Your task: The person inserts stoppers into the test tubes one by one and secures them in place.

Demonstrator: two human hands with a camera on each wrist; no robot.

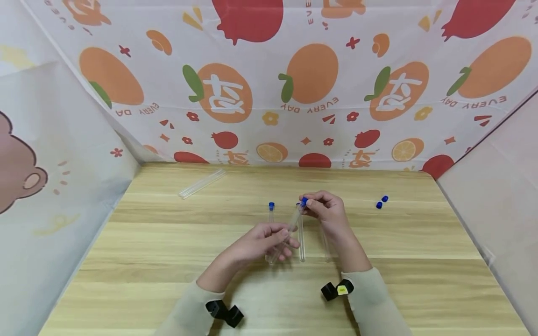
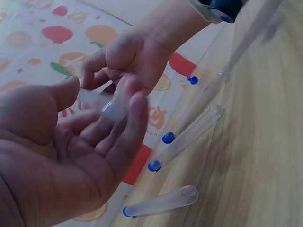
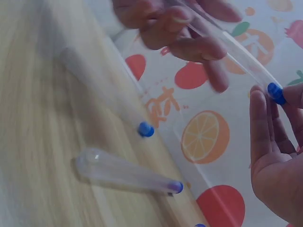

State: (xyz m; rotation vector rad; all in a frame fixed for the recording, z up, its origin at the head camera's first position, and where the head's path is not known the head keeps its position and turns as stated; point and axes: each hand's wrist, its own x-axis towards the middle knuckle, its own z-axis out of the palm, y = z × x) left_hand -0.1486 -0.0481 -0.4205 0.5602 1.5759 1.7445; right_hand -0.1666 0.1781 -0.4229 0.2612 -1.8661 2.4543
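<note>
My left hand (image 1: 265, 240) holds a clear test tube (image 1: 296, 218) between thumb and fingers, tilted with its top toward the right. At that top end my right hand (image 1: 332, 215) pinches a blue cap (image 3: 276, 93) between thumb and fingers. The cap sits at the mouth of the tube; how far in, I cannot tell. Beneath the hands lie several capped tubes in a row, among them a left one (image 1: 271, 212) and a middle one (image 1: 301, 242). Another tube (image 1: 325, 245) is partly hidden by my right hand and forearm.
Two loose blue caps (image 1: 379, 205) lie on the wooden table (image 1: 420, 238) to the right. Some clear tubes (image 1: 201, 184) without visible caps lie together at the back left. A fruit-print cloth (image 1: 269, 116) hangs behind the table.
</note>
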